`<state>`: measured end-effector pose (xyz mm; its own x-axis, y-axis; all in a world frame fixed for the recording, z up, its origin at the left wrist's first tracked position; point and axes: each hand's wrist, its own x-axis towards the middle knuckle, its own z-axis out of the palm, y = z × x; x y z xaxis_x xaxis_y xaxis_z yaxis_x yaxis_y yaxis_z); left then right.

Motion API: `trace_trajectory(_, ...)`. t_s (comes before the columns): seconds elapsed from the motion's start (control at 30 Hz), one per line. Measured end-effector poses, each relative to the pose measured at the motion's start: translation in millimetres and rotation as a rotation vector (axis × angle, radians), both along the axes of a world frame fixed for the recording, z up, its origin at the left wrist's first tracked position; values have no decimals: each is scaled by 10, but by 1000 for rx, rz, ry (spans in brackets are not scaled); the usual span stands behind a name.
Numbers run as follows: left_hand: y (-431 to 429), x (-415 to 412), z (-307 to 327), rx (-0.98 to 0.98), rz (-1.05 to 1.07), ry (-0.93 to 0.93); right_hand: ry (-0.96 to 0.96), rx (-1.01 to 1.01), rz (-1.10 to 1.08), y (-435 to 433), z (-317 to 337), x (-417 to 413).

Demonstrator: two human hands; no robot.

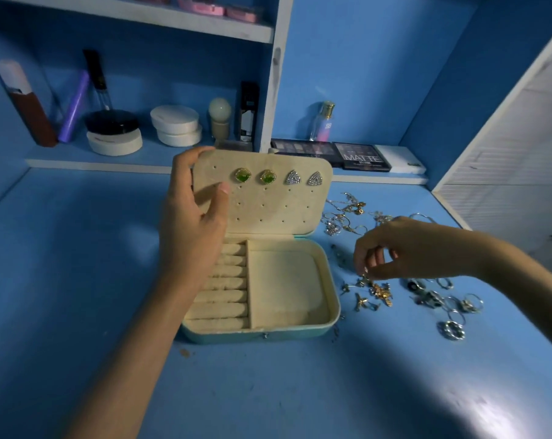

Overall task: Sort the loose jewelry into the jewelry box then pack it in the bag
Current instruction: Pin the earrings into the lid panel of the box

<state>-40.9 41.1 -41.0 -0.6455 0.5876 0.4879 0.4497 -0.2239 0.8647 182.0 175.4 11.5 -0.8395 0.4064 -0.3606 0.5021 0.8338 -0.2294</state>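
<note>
An open cream jewelry box (330, 299) stands on the blue table, its lid (278, 204) raised. Two green stud earrings (243, 175) and two silver triangle earrings (314, 178) are pinned in the lid's top row. My left hand (192, 226) holds the lid's left edge, fingers behind it and thumb in front. Right of the box, my right hand (395, 251) pinches a small gold earring (365, 275) just above a heap of gold earrings (379, 293). Silver rings (452, 329) lie further right, and chains (347, 213) lie behind.
Ring rolls (224, 296) fill the box's left half; the right compartment (284, 286) holds nothing. On the shelf behind stand makeup jars (113, 134), a perfume bottle (322, 122) and eyeshadow palettes (361, 156). A white louvred door (505, 172) is at right.
</note>
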Motion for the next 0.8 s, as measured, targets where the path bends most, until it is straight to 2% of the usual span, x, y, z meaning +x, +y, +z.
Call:
trace_trajectory(0.2, 3, -23, -4, 0, 11, -5, -99, 61, 43, -28, 6, -32)
trace_trajectory(0.47, -8, -17, 2, -19, 13, -12, -110, 161, 44, 80, -35, 22)
trace_trajectory(0.8, -8, -17, 1, -32, 23, -5, -59, 94, 14, 115, -159, 45)
